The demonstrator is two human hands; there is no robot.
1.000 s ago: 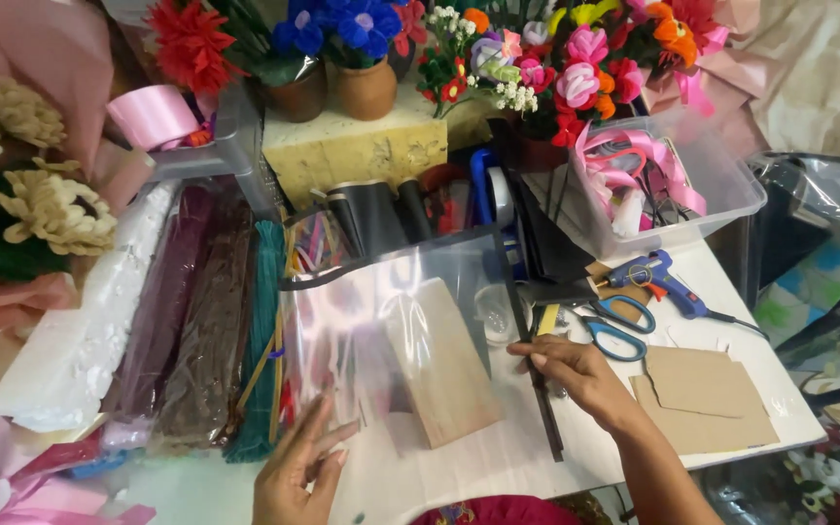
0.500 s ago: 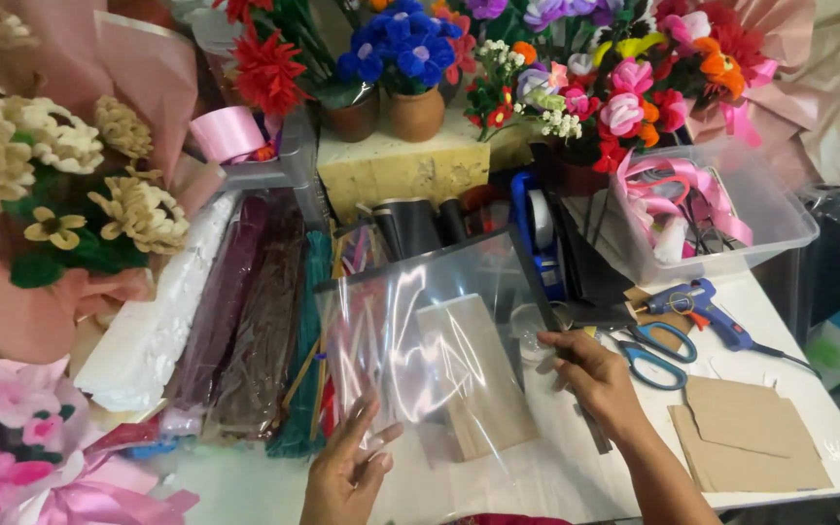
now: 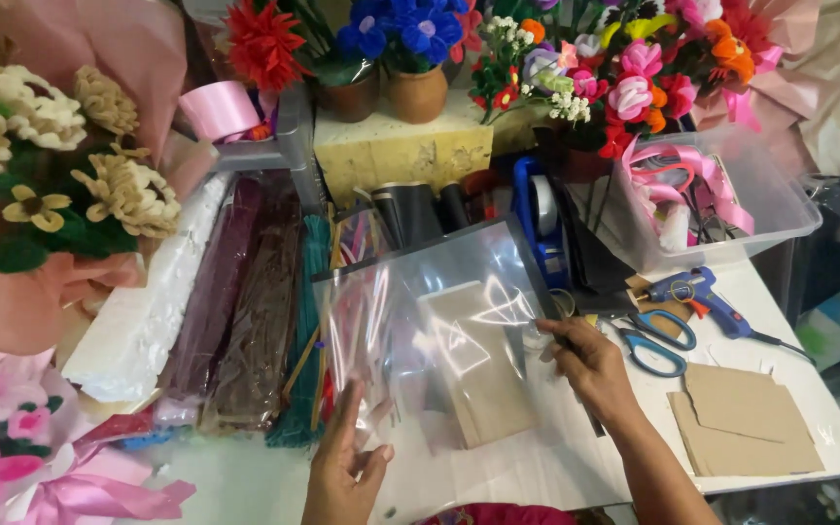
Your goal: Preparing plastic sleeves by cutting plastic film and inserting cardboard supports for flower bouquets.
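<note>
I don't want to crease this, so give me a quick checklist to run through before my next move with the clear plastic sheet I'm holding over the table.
1. Left hand on the clear plastic sheet, at its lower left edge: ok.
2. Right hand on the sheet's right edge: ok.
3. Sheet flat and uncreased: cannot tell; glare hides much of its surface.
4. Tan cardboard rectangle lies beneath the sheet: ok.
5. Blue-handled scissors close beside the right hand, apart from the sheet: ok.
6. Blue glue gun lies on the white table, apart from the sheet: ok.
</note>
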